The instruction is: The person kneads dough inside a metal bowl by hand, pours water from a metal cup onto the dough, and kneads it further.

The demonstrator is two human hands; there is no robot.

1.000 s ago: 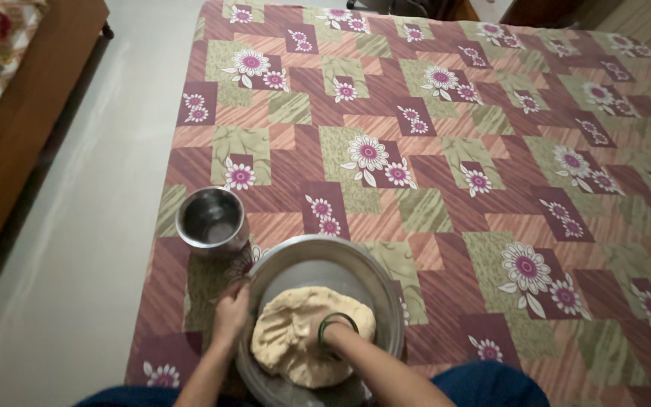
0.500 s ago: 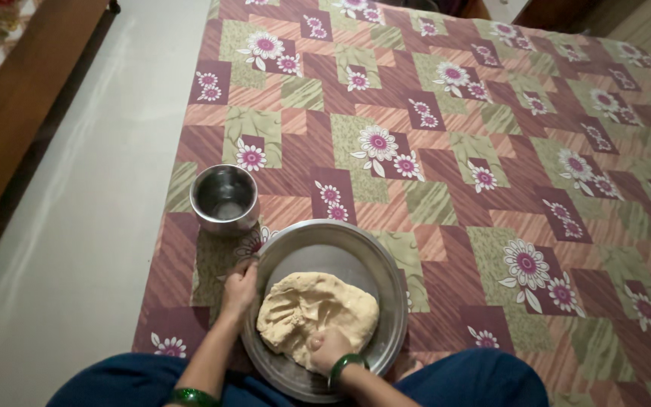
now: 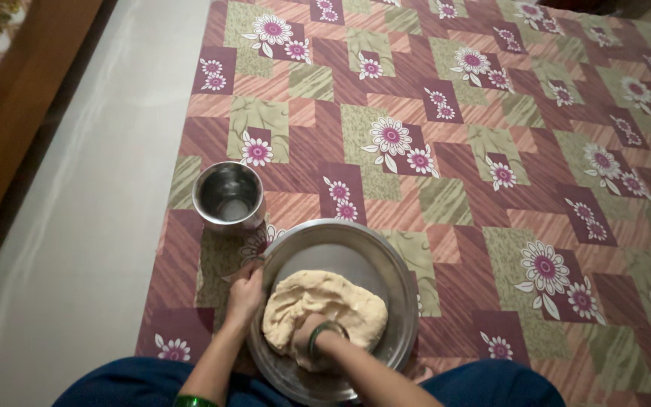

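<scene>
No packages, labels, signs or screens are seen anywhere in the view.

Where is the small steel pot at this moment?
In the head view, the small steel pot stands on the floral mat, near its left edge, just beyond and left of the big steel plate with dough.

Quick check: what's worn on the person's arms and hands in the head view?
Both forearms are bare, no sleeves or gloves in view. The right hand has a dark green bangle at the wrist; the left hand arm shows a green bangle at the frame's bottom edge.
</scene>
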